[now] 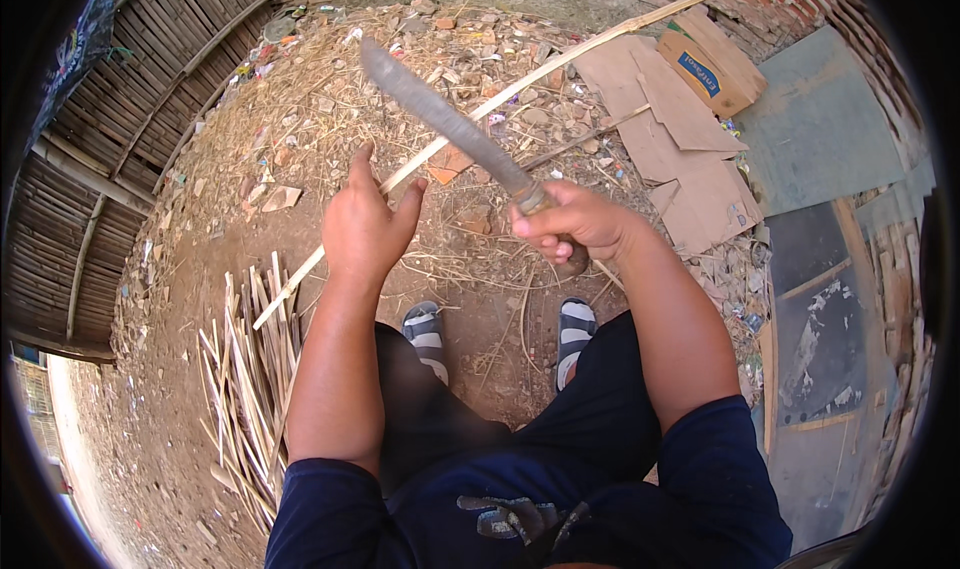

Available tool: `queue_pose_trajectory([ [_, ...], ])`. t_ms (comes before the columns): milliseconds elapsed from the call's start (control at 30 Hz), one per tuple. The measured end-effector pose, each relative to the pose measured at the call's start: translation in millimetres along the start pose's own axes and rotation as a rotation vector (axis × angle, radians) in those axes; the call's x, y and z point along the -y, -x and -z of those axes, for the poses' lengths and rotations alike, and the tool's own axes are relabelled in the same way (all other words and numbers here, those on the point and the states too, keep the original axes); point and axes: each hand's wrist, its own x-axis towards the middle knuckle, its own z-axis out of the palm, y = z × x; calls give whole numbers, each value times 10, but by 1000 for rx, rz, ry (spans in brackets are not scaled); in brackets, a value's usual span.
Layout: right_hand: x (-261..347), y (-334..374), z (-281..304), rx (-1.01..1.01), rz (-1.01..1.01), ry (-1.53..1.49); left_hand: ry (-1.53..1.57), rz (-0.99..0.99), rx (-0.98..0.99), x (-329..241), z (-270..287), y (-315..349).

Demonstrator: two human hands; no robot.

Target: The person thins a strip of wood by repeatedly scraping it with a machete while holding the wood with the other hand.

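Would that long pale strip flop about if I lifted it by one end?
The long pale strip is probably light, being so slender. It would likely feel fairly stiff, since it runs almost straight, though its length suggests the far tip might sway.

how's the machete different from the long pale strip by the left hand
The machete has a dark grey blade, while the pale strip is light cream. The machete's blade curves, broad toward its tip; the strip is narrow, nearly straight and looks longer. The machete slants up to the left from the right hand, whereas the strip slants up to the right past the left hand. Both are elongated.
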Motion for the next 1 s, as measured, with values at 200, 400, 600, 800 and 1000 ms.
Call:
queue_pose_trajectory([
  [200,-6,159,59,-626,479,1244,-80,7,23,9,-37,-2],
  [400,274,414,-59,-859,169,1428,-144,-29,-24,16,-52,8],
  [600,197,426,-37,-895,311,1484,-129,-51,-80,25,-42,-8],
  [800,292,542,41,-1001,298,1445,-157,-35,-120,72,-21,-9],
  [1000,238,489,-47,-920,323,1496,-157,-30,-100,115,4,-24],
])
